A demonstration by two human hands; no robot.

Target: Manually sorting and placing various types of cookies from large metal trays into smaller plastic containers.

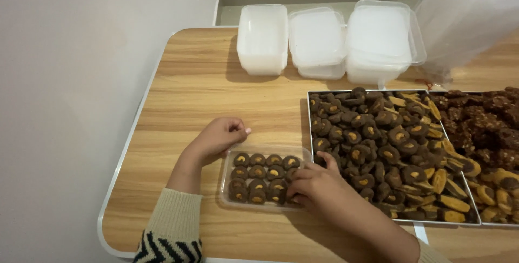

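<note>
The clear plastic container (230,187) lies near the front edge of the wooden table (205,79), just left of the metal tray (309,112) and touching or nearly touching its left wall; it holds dark round cookies with a nut centre (257,160) set flat in neat rows, the right-hand portion hidden under a hand; the right hand (319,184) rests over that right end, fingers curled down among the cookies, apparently pressing or seating one, though whether a piece is pinched between the fingertips cannot be told; the left hand (216,138) is at the container's back left corner, fingers loosely curled against the rim, steadying it and holding nothing else; in my judgement the step is done well if each piece goes in nut side up, snug to its neighbour, rows kept straight, with the left hand bracing the thin wall so it does not slide or flex; the metal tray holds a heaped mass of the same dark cookies, with tan elongated biscuits (448,187) along its right side; a second tray (476,122) beyond it, toward the right edge, carries rough dark brown pieces; at the back edge stand stacks of empty translucent tubs (263,38); a clear plastic bag (465,14) hangs over the back right corner.
</note>
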